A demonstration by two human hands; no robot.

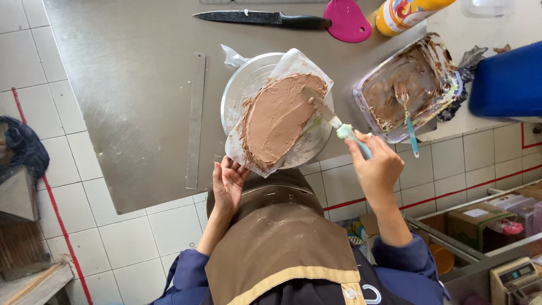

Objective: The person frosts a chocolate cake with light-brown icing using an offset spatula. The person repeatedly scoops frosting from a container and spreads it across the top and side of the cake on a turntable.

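Observation:
A cake coated in brown chocolate frosting (278, 116) sits on white paper atop a clear turntable (241, 85) on the steel table. My right hand (377, 166) grips a light-blue-handled palette knife (327, 113), its frosting-smeared blade lying on the cake's right side. My left hand (227, 183) rests with fingers spread at the near edge of the paper, under the cake's lower left side, holding nothing.
A clear container of chocolate frosting (409, 85) with a spatula (407, 116) in it stands to the right. A black-handled knife (259, 18), a pink scraper (347, 21), a yellow bottle (403, 12), a steel ruler (195, 121) and a blue tub (508, 82) surround it.

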